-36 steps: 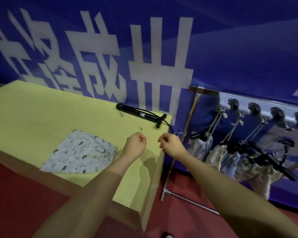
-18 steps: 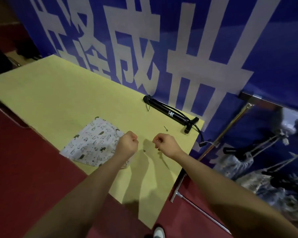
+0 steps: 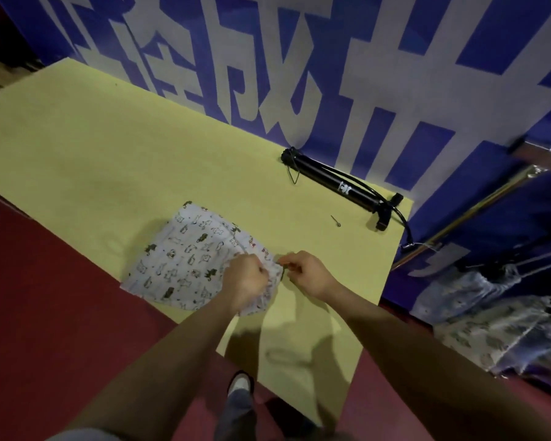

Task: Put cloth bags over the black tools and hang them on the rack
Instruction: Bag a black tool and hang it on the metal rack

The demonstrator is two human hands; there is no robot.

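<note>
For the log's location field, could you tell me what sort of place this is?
Probably a staged work area: a yellow table against a blue banner, with a black pump and a patterned cloth bag.

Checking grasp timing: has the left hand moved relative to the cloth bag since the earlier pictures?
Yes. The left hand has moved onto the patterned cloth bag and now grips its near edge; earlier it hovered beside it.

On the yellow table (image 3: pixel 109 148), the left hand (image 3: pixel 247 281) grips the near right edge of the printed cloth bag (image 3: pixel 188 259), and the right hand (image 3: pixel 309 275) pinches at the same edge just beside it. The black tool (image 3: pixel 337 184) lies along the table's far right edge, a small pin (image 3: pixel 335 221) near it.
</note>
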